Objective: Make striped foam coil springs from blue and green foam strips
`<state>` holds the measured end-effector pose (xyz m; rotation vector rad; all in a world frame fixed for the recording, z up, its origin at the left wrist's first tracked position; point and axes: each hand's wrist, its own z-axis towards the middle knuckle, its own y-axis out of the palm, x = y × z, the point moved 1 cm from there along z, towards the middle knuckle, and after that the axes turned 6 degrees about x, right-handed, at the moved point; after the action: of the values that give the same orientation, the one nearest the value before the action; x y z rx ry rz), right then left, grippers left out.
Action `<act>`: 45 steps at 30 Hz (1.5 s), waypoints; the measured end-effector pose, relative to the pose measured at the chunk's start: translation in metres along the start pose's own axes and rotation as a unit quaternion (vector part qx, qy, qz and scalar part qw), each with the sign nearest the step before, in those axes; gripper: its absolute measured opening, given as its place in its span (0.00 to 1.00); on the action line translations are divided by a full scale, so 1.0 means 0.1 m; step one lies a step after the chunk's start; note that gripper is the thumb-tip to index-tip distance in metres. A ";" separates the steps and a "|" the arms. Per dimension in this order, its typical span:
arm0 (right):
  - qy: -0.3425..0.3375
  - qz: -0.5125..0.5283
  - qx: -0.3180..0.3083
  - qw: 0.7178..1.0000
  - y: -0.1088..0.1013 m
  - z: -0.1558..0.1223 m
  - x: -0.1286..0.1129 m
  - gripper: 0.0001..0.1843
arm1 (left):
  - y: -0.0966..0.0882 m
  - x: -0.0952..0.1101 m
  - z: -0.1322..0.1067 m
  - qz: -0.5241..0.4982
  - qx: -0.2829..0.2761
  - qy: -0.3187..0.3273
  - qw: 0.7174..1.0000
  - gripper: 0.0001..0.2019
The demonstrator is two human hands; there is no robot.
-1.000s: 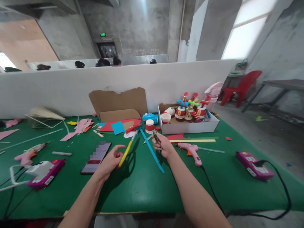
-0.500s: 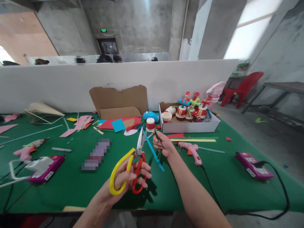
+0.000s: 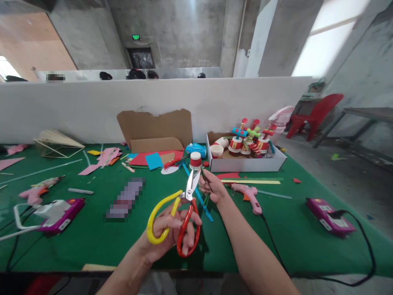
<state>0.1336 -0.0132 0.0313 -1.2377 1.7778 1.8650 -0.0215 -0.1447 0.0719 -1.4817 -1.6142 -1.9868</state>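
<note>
My left hand (image 3: 172,229) has its fingers through the loops of a pair of scissors (image 3: 189,190) with one yellow and one red handle. The blades stand slightly apart and point up and away, close to the fingertips of my right hand (image 3: 212,186). Those fingertips pinch a thin dark green strip (image 3: 206,199), whose ends show above and below them; most of it is hidden by the fingers. On the table beneath lies a blue paper strip (image 3: 200,196). A red and white paper cup (image 3: 195,160) stands upside down just beyond the blade tips.
A white box (image 3: 245,165) of decorated paper-cup figures stands back right. One pink glue gun (image 3: 250,192) lies right of my hands, another (image 3: 33,193) far left. Purple power strips (image 3: 330,217) sit at both sides. Cardboard (image 3: 156,129) leans on the white partition (image 3: 92,106).
My left hand has moved the scissors right and slightly forward, bringing the blades up to my right hand. The gap between the blades has narrowed. My right hand stays almost in place.
</note>
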 end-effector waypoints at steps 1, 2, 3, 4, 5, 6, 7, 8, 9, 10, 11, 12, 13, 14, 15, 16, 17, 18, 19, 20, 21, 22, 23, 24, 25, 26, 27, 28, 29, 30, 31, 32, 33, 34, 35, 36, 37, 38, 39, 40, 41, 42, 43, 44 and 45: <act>-0.004 0.000 0.001 1.000 0.00 0.00 0.00 0.12 | 0.00 0.00 0.00 0.001 0.000 -0.003 1.000 0.26; -0.009 0.000 0.002 1.000 0.00 0.00 0.00 0.12 | -0.01 -0.01 0.01 0.001 0.001 -0.006 1.000 0.26; -0.015 0.000 0.005 1.000 0.00 0.00 0.00 0.12 | -0.01 -0.01 0.01 0.002 0.002 -0.009 1.000 0.25; -0.017 0.000 0.009 1.000 0.00 0.00 0.00 0.12 | -0.02 -0.02 0.01 0.003 0.002 -0.012 1.000 0.25; -0.018 0.000 0.013 1.000 0.00 0.01 0.00 0.13 | -0.03 -0.03 0.01 0.004 0.002 -0.015 1.000 0.24; -0.018 0.001 0.017 1.000 0.00 0.01 0.01 0.13 | -0.03 -0.03 0.01 0.006 0.002 -0.018 1.000 0.24; -0.016 0.002 0.020 1.000 -0.01 0.01 0.01 0.14 | -0.04 -0.03 0.02 0.008 0.002 -0.021 1.000 0.23; -0.014 0.003 0.022 1.000 -0.01 0.01 0.01 0.14 | -0.03 -0.03 0.02 0.011 0.000 -0.024 1.000 0.22; -0.013 0.005 0.022 1.000 -0.01 0.01 0.01 0.14 | -0.03 -0.03 0.02 0.014 -0.002 -0.026 1.000 0.21; -0.013 0.006 0.022 1.000 -0.01 0.01 0.01 0.14 | -0.03 -0.03 0.03 0.017 -0.002 -0.028 0.999 0.20; -0.014 0.007 0.021 1.000 0.00 0.01 0.01 0.14 | -0.02 -0.03 0.03 0.019 -0.001 -0.030 0.999 0.19; -0.014 0.007 0.020 1.000 0.00 0.01 0.01 0.14 | -0.02 -0.02 0.03 0.021 0.001 -0.031 0.999 0.18; -0.014 0.007 0.018 1.000 0.00 0.00 0.01 0.14 | -0.01 -0.02 0.03 0.023 0.003 -0.033 0.999 0.17; -0.014 0.006 0.016 1.000 0.00 0.00 0.01 0.14 | -0.01 -0.02 0.03 0.024 0.006 -0.034 0.999 0.17; -0.013 0.005 0.014 1.000 0.00 0.00 0.01 0.13 | -0.01 -0.01 0.03 0.025 0.009 -0.034 0.999 0.16; -0.013 0.004 0.012 1.000 0.00 0.00 0.01 0.13 | -0.01 -0.01 0.03 0.026 0.011 -0.034 0.999 0.16; -0.013 0.004 0.012 1.000 -0.01 0.00 0.01 0.13 | -0.01 -0.01 0.03 0.026 0.013 -0.035 0.999 0.15; -0.013 0.004 0.013 1.000 -0.01 0.00 0.01 0.12 | -0.01 -0.01 0.03 0.027 0.014 -0.035 0.999 0.15; -0.012 0.006 0.016 1.000 -0.01 0.00 0.01 0.12 | -0.01 -0.01 0.02 0.027 0.014 -0.035 0.999 0.15; -0.010 0.008 0.019 1.000 -0.01 0.01 0.01 0.12 | -0.01 -0.01 0.02 0.027 0.012 -0.037 0.999 0.15; -0.007 0.010 0.022 1.000 -0.02 0.01 0.01 0.12 | -0.01 -0.02 0.02 0.027 0.010 -0.039 0.999 0.16; -0.004 0.013 0.025 1.000 -0.02 0.02 0.01 0.12 | -0.01 -0.02 0.02 0.026 0.008 -0.041 0.999 0.16; 0.001 0.014 0.026 1.000 -0.03 0.02 0.01 0.13 | -0.01 -0.02 0.02 0.026 0.008 -0.041 0.999 0.16; 0.004 0.014 0.025 1.000 -0.03 0.02 0.01 0.13 | -0.01 -0.02 0.02 0.023 0.010 -0.039 0.999 0.16; 0.007 0.014 0.023 1.000 -0.03 0.02 0.01 0.13 | 0.00 -0.03 0.03 0.021 0.014 -0.036 0.999 0.16; 0.007 0.013 0.021 1.000 -0.03 0.02 0.01 0.13 | 0.00 -0.02 0.03 0.018 0.020 -0.033 0.999 0.16; 0.007 0.011 0.018 1.000 -0.03 0.02 0.01 0.13 | 0.00 -0.02 0.03 0.016 0.025 -0.029 0.999 0.17; 0.006 0.008 0.016 1.000 -0.02 0.02 0.01 0.13 | 0.01 -0.02 0.04 0.014 0.030 -0.028 0.999 0.17; 0.005 0.006 0.014 1.000 -0.02 0.02 0.01 0.13 | 0.01 -0.02 0.04 0.012 0.033 -0.026 0.999 0.18; 0.003 0.004 0.014 1.000 -0.02 0.02 0.01 0.13 | 0.01 -0.01 0.04 0.013 0.033 -0.027 0.999 0.18; 0.001 0.001 0.013 1.000 -0.02 0.01 0.01 0.13 | 0.01 -0.01 0.04 0.015 0.032 -0.029 0.999 0.18; -0.001 -0.001 0.012 1.000 -0.01 0.01 0.01 0.13 | 0.02 -0.01 0.04 0.017 0.031 -0.030 0.999 0.18; -0.003 -0.004 0.010 1.000 -0.01 0.01 0.01 0.13 | 0.01 0.00 0.04 0.020 0.030 -0.031 0.999 0.17; -0.005 -0.007 0.008 1.000 -0.01 0.00 0.01 0.14 | 0.01 0.00 0.04 0.023 0.029 -0.033 0.999 0.17; -0.006 -0.011 0.004 1.000 -0.01 0.00 0.01 0.14 | 0.01 0.00 0.04 0.026 0.029 -0.034 0.999 0.16; -0.007 -0.015 0.001 1.000 0.00 -0.01 0.01 0.14 | 0.00 0.00 0.05 0.028 0.030 -0.033 0.999 0.16; -0.007 -0.018 -0.002 1.000 0.00 -0.02 0.01 0.13 | -0.01 -0.01 0.05 0.029 0.031 -0.031 0.999 0.16; -0.006 -0.020 -0.005 1.000 0.00 -0.02 0.01 0.13 | -0.01 -0.01 0.06 0.031 0.032 -0.029 0.999 0.16; -0.006 -0.020 -0.007 1.000 0.01 -0.03 0.01 0.14 | -0.01 -0.01 0.06 0.033 0.031 -0.026 0.999 0.16; -0.005 -0.020 -0.008 1.000 0.01 -0.03 0.01 0.14 | -0.02 -0.02 0.07 0.034 0.031 -0.024 0.999 0.16; -0.005 -0.018 -0.008 1.000 0.01 -0.03 0.01 0.14 | -0.02 -0.02 0.07 0.034 0.030 -0.023 0.999 0.16; -0.005 -0.016 -0.009 1.000 0.01 -0.03 0.01 0.14 | -0.01 -0.03 0.08 0.034 0.027 -0.023 0.999 0.16; -0.005 -0.013 -0.009 1.000 0.01 -0.03 0.01 0.13 | -0.01 -0.03 0.08 0.032 0.023 -0.024 0.999 0.16; -0.004 -0.010 -0.008 1.000 0.00 -0.03 0.02 0.13 | 0.00 -0.03 0.08 0.030 0.021 -0.025 0.999 0.16; -0.003 -0.006 -0.008 1.000 0.00 -0.02 0.02 0.13 | 0.00 -0.03 0.08 0.029 0.020 -0.026 0.999 0.15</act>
<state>0.1333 -0.0159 0.0304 -1.2445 1.7520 1.8765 -0.0150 -0.1395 0.0688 -1.5598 -1.6029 -1.8903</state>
